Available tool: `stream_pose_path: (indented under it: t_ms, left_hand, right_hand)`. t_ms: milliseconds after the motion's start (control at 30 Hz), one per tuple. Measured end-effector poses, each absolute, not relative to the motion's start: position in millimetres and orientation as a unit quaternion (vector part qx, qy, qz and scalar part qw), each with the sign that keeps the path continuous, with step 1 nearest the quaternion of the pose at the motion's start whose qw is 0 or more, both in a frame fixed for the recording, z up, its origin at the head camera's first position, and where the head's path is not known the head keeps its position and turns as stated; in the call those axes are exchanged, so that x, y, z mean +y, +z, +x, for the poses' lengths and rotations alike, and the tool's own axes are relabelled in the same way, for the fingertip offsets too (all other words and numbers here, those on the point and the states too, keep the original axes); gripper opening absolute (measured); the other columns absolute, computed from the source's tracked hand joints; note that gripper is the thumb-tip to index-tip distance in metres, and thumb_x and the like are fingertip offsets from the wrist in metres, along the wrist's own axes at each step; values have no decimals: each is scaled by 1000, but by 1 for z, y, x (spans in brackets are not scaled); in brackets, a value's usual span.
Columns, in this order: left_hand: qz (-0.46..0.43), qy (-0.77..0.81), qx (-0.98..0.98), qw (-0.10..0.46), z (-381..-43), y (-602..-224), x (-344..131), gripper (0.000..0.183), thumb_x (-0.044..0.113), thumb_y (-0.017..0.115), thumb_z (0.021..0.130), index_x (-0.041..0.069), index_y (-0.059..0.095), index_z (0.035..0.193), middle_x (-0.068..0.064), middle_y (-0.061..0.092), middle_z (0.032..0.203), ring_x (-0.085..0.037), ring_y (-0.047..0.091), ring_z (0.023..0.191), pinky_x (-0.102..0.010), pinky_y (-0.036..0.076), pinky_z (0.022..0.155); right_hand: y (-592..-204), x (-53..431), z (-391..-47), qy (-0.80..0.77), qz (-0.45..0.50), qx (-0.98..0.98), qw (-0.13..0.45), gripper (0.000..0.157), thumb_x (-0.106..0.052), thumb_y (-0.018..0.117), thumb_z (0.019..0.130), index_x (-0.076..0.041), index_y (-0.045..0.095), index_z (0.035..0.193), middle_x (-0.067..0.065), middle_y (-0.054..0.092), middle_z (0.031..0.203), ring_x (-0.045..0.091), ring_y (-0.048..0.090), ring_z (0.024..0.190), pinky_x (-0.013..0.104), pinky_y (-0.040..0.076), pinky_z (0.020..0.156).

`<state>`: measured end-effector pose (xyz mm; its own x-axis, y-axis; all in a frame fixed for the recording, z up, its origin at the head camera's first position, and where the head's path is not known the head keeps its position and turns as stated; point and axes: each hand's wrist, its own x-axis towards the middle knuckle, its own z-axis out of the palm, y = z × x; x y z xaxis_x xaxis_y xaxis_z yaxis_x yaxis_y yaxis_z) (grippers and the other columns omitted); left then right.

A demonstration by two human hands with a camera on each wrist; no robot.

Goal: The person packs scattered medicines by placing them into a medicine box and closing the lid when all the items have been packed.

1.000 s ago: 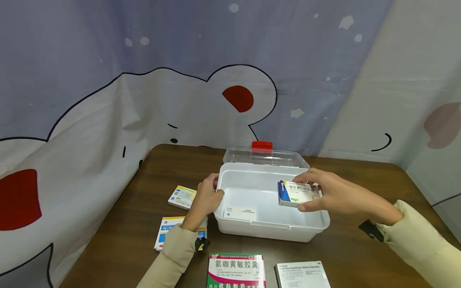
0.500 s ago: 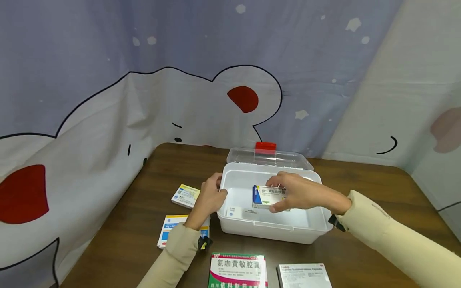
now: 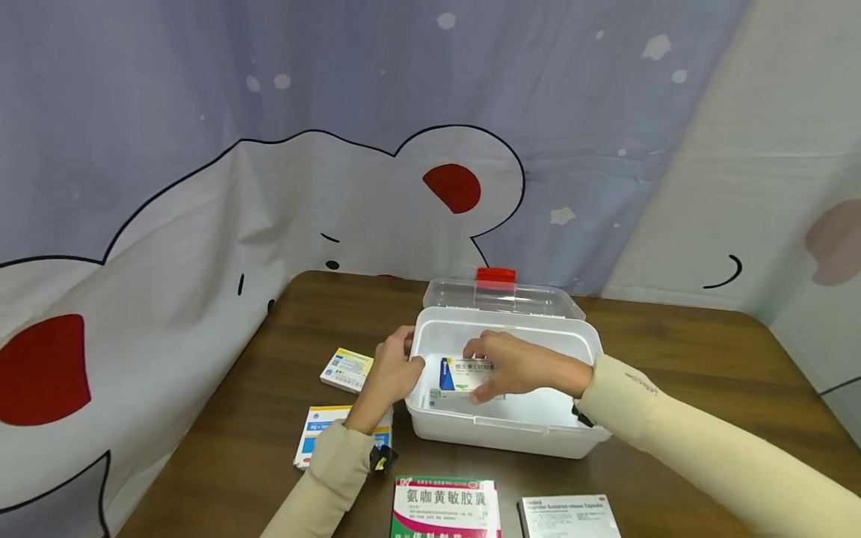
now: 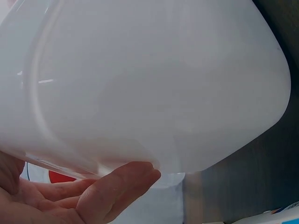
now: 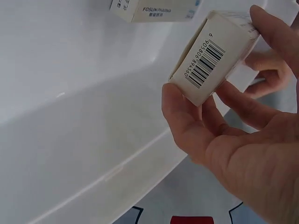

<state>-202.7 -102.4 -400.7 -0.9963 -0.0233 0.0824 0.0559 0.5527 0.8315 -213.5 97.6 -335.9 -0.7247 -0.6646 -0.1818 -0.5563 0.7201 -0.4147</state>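
Where the desk (image 3: 673, 359) runs beneath both hands, white tub (image 3: 511, 435) sits right of the left hand (image 3: 392, 371) and below the right hand (image 3: 514, 365), clear lid (image 3: 538, 299) open beyond both. Left grips tub's left rim; right pinches the vitamin E carton. Green carton (image 3: 444, 506) and white carton (image 3: 572, 517) lie nearer than the hands; blue carton (image 3: 312, 433) and yellow carton (image 3: 345, 369) left of the left hand. FOSUN carton (image 5: 161, 10) in tub, near the right hand. Vitamin E carton (image 3: 463, 373): within tub walls, between the hands.
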Motion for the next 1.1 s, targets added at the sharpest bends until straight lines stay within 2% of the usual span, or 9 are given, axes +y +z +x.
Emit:
stream_pose_path:
  t_ms: [400,733,1100]
  left_hand:
    - [-15,-477,-878,37,-202,-400,-103,45,4,53,81,1,49,126,-16,62,107,-22,59,90,-41,49,81]
    - [-24,-479,-877,45,-201,-400,-103,44,3,53,81,0,50,125,-16,64,105,-21,60,89,-40,50,80]
    - [-27,-476,-878,51,-201,-400,-104,45,2,53,80,-1,50,124,-16,65,105,-21,61,90,-39,50,79]
  right_hand:
    - [-356,75,-218,-143,-354,908,172,47,-28,81,66,-7,62,105,2,57,91,15,50,82,31,43,74]
    - [-370,66,-221,-118,-372,896,210,37,-21,77,72,-8,62,102,-1,57,83,13,50,76,29,44,71]
    - [-378,65,-227,-136,-391,881,230,30,-22,74,76,-11,62,100,-3,57,79,11,50,71,26,44,66]
